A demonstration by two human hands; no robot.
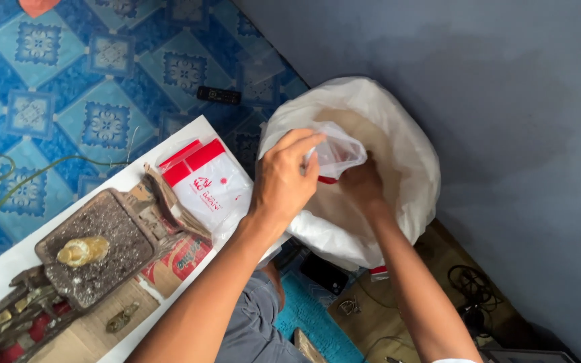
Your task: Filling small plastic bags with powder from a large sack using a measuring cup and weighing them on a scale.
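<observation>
My left hand (285, 176) pinches the rim of a small clear plastic bag with a red strip (336, 153), holding it up at the mouth of a large white plastic sack (398, 128). My right hand (362, 185) reaches into the sack just under the small bag, fingers curled and partly hidden by it. What the right hand grips cannot be made out. The sack stands against a grey wall and holds something pale inside.
A white table (8, 269) at left carries a stack of red-and-white plastic bags (211, 180), a dirty metal tray with a wax-covered lump (83, 250), and cardboard. A remote control (218, 95) and a green cord (15, 185) lie on the blue patterned floor. Cables sit at lower right.
</observation>
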